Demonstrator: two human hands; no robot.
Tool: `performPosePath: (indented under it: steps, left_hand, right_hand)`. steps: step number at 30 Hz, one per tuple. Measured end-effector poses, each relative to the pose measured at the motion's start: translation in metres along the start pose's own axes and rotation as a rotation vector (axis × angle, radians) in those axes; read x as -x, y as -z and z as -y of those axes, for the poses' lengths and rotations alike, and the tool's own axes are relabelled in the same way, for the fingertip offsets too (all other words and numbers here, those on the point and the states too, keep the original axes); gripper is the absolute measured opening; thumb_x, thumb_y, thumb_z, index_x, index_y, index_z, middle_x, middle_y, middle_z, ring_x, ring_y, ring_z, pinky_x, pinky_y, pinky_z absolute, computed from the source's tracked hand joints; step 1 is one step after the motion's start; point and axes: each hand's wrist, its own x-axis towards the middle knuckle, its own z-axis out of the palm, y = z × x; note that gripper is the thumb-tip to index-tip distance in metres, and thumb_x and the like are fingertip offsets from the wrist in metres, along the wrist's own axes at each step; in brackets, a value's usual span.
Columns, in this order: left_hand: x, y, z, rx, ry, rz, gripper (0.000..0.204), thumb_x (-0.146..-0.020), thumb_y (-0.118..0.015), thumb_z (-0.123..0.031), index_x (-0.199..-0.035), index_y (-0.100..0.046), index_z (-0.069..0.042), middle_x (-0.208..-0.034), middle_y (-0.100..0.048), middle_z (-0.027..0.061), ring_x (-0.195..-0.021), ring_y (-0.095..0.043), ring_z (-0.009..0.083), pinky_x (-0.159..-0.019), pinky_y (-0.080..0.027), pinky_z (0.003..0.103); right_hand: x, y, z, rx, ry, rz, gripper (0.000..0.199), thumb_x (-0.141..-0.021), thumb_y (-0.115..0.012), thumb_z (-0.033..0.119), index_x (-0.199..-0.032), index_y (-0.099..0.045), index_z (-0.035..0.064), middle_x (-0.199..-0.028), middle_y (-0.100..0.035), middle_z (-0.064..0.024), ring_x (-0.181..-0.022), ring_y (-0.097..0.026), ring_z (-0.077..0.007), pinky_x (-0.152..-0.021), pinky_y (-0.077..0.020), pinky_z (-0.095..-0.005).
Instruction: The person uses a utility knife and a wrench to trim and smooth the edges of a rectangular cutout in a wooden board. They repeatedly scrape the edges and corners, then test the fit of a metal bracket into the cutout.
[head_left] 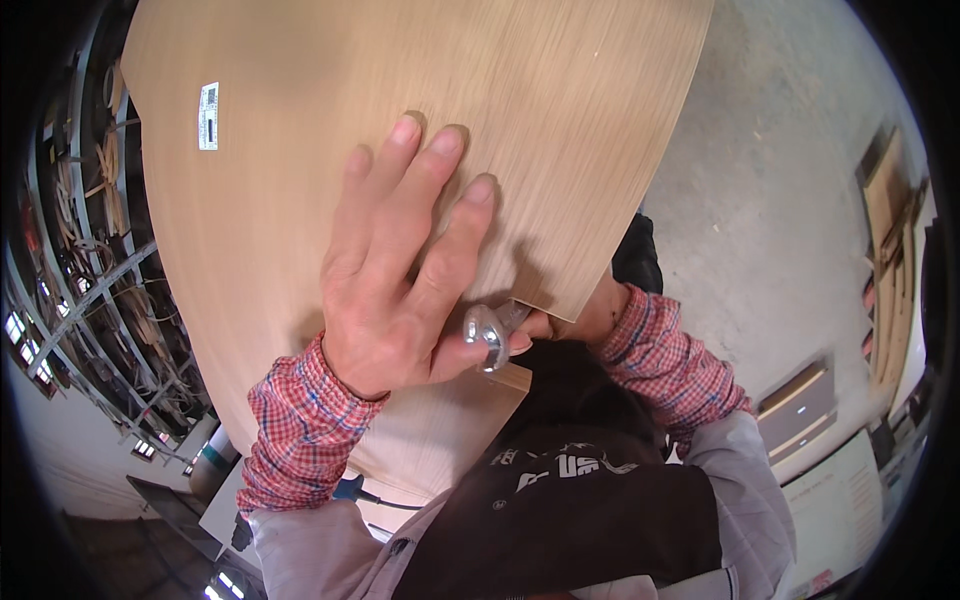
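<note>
My left hand lies on a large light wood-grain panel, fingers spread out flat. Its thumb reaches across a notch in the panel's near edge, against a shiny, rounded, clear or metallic piece whose kind I cannot make out. From the right, my right hand comes in at the panel's corner beside the notch. A finger of it shows bent close to the shiny piece; its other fingers are hidden under the panel. A white printed label is stuck on the panel's far left.
Metal racks packed with thin strips stand on the left. Boards lean at the far right, above a grey floor. A dark cable with a blue end hangs below my left sleeve. My dark apron touches the near side.
</note>
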Motion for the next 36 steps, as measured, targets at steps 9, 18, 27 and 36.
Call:
performPosePath:
  steps: [9, 18, 27, 36]
  left_hand:
    - [0.007, -0.008, 0.001, 0.023, 0.041, -0.083, 0.098, -0.084, -0.073, -0.063, -0.154, -0.042, -0.001, -0.149, -0.052, 0.0282, -0.140, -0.048, 0.0494, -0.116, -0.033, 0.062]
    - [-0.071, 0.021, 0.029, 0.128, -0.494, 0.229, 0.079, -0.085, -0.069, -0.065, -0.140, -0.061, -0.009, -0.146, -0.057, 0.0200, -0.141, -0.049, 0.0459, -0.118, -0.028, 0.064]
    - [-0.091, -0.013, 0.025, 0.196, -0.728, 0.150, 0.030, -0.071, -0.068, -0.028, -0.097, -0.070, -0.012, -0.123, -0.066, 0.0035, -0.133, -0.057, 0.0360, -0.120, -0.031, 0.067]
    - [-0.092, -0.016, 0.017, 0.319, -0.722, 0.153, 0.026, -0.066, -0.069, -0.025, -0.085, -0.069, -0.007, -0.104, -0.066, 0.0065, -0.119, -0.066, 0.0359, -0.119, -0.034, 0.068]
  right_hand:
    - [0.011, 0.007, 0.034, 0.133, -0.188, 0.032, 0.056, -0.090, -0.066, 0.061, -0.116, -0.075, 0.0130, -0.095, -0.072, -0.0133, -0.074, -0.069, -0.0362, -0.061, -0.0527, -0.0425]
    - [0.016, -0.003, 0.039, -0.341, -0.288, 0.000, 0.051, -0.094, -0.072, 0.040, -0.133, -0.065, 0.0075, -0.121, -0.070, -0.0159, -0.105, -0.069, -0.0370, -0.087, -0.0552, -0.0433]
    - [0.012, -0.006, 0.038, -0.577, -0.273, 0.026, 0.064, -0.089, -0.080, 0.032, -0.142, -0.055, 0.0060, -0.144, -0.054, -0.0149, -0.135, -0.052, -0.0323, -0.108, -0.0451, -0.0438]
    - [0.031, 0.010, 0.050, -0.203, -0.358, -0.018, 0.049, -0.087, -0.078, 0.041, -0.124, -0.066, 0.0113, -0.108, -0.073, -0.0114, -0.093, -0.073, -0.0324, -0.073, -0.0595, -0.0423]
